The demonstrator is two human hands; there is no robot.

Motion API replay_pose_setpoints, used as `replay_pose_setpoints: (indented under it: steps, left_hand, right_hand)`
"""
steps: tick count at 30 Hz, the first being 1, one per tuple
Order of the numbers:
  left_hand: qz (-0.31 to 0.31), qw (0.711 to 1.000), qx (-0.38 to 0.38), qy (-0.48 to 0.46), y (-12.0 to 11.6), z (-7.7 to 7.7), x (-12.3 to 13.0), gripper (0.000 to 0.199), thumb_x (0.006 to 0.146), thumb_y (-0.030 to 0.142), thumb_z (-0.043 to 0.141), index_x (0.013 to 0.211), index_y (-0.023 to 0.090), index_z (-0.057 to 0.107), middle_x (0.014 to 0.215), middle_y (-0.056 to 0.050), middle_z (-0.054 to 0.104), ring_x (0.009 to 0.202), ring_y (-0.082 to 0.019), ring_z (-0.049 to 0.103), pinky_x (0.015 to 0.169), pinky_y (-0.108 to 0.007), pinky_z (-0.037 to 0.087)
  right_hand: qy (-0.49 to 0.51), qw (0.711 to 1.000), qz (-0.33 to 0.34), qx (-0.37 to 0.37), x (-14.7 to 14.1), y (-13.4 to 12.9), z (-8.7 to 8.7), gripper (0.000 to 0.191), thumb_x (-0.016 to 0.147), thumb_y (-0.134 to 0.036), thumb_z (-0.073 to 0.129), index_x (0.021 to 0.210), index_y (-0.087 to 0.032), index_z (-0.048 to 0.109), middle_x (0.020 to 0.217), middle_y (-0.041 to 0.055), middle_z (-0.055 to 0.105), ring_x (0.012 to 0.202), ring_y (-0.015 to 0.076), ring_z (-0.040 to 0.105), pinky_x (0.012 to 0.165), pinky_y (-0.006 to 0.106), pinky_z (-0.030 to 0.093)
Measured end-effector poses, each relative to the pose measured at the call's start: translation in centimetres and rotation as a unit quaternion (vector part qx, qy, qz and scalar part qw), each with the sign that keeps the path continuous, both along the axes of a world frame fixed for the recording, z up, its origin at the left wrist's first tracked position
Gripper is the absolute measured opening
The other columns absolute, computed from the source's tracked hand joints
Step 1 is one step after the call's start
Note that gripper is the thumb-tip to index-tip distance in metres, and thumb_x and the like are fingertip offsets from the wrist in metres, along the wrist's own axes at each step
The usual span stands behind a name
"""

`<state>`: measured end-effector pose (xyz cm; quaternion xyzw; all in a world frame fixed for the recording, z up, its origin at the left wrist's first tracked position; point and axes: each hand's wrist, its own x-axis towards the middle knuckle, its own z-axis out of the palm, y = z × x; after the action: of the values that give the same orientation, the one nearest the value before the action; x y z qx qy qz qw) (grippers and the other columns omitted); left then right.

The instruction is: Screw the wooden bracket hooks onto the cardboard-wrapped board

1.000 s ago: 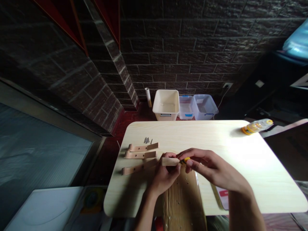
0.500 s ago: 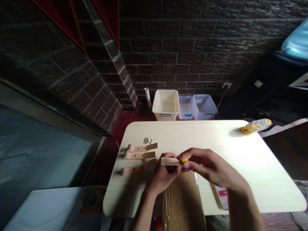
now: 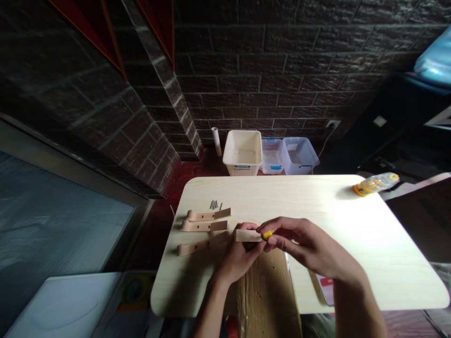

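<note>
My left hand [image 3: 239, 256] is closed around a pale wooden piece [image 3: 247, 235] over the middle of the table. At the right end of that piece, my right hand [image 3: 299, 239] pinches a small yellow object [image 3: 267, 235] between thumb and fingers. The yellow object touches or nearly touches the wood; the exact contact is hidden by the fingers. To the left lie three similar wooden pieces with holes: a back one [image 3: 202, 215], a middle one [image 3: 200, 226] and a front one [image 3: 197, 247]. Behind them are several small screws [image 3: 213, 204].
A brown cardboard piece [image 3: 269, 295] lies at the near edge of the pale table [image 3: 317, 202]. A clear and yellow bottle [image 3: 375, 184] rests at the back right. A phone-like item [image 3: 324, 287] is beside my right forearm. Bins [image 3: 243, 148] stand beyond the table.
The yellow object appears slightly turned between my right fingers, which have shifted a little. The wooden piece stays in my left hand.
</note>
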<state>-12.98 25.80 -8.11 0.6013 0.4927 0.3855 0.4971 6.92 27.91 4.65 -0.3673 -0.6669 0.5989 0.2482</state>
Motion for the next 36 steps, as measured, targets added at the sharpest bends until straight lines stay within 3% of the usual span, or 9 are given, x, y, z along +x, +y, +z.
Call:
replay_pose_setpoints:
  steps: [7,13,20,32,36]
  left_hand:
    - [0.011,1.0,0.003,0.009,0.0,0.4,0.2,0.031,0.088,0.041,0.068,0.111,0.024,0.057,0.114,-0.006,0.064,0.111,-0.024,0.061,0.097,-0.038,0.049]
    - [-0.002,1.0,-0.002,0.005,-0.1,0.5,0.1,0.032,0.09,0.042,0.066,0.115,0.024,0.057,0.116,-0.007,0.064,0.113,-0.025,0.061,0.099,-0.039,0.048]
    - [-0.004,1.0,-0.004,0.002,0.1,0.3,0.0,0.033,0.09,0.041,0.066,0.115,0.023,0.056,0.116,-0.008,0.064,0.112,-0.026,0.061,0.097,-0.038,0.05]
    - [-0.015,1.0,-0.004,-0.009,0.0,0.1,0.1,0.032,0.091,0.042,0.065,0.116,0.023,0.057,0.116,-0.007,0.062,0.111,-0.025,0.061,0.098,-0.04,0.05]
    - [-0.015,1.0,-0.002,-0.01,0.0,0.0,0.1,0.032,0.091,0.041,0.064,0.116,0.023,0.057,0.117,-0.008,0.062,0.113,-0.026,0.061,0.099,-0.041,0.049]
  right_hand:
    - [-0.016,1.0,-0.013,0.005,0.2,0.1,-0.4,0.027,0.097,-0.04,0.061,0.115,-0.022,0.068,0.108,0.006,0.073,0.094,0.0196,0.069,0.087,0.033,0.056]
    - [-0.01,1.0,-0.014,-0.005,0.2,-0.1,-0.1,0.03,0.099,-0.041,0.058,0.121,-0.022,0.065,0.107,0.0066,0.074,0.097,0.0204,0.069,0.091,0.035,0.055]
    - [-0.033,0.998,0.0,0.053,-0.2,0.1,0.7,0.028,0.1,-0.037,0.055,0.121,-0.024,0.069,0.121,0.0064,0.071,0.108,0.0207,0.066,0.095,0.033,0.053]
    - [-0.043,0.997,-0.005,0.059,-0.3,0.2,0.9,0.023,0.097,-0.034,0.06,0.117,-0.025,0.069,0.115,0.0033,0.073,0.101,0.0178,0.068,0.088,0.028,0.054]
    - [-0.05,0.996,-0.008,0.069,-0.3,0.1,0.7,0.02,0.095,-0.029,0.063,0.114,-0.025,0.068,0.108,0.002,0.073,0.09,0.0157,0.069,0.082,0.026,0.055]
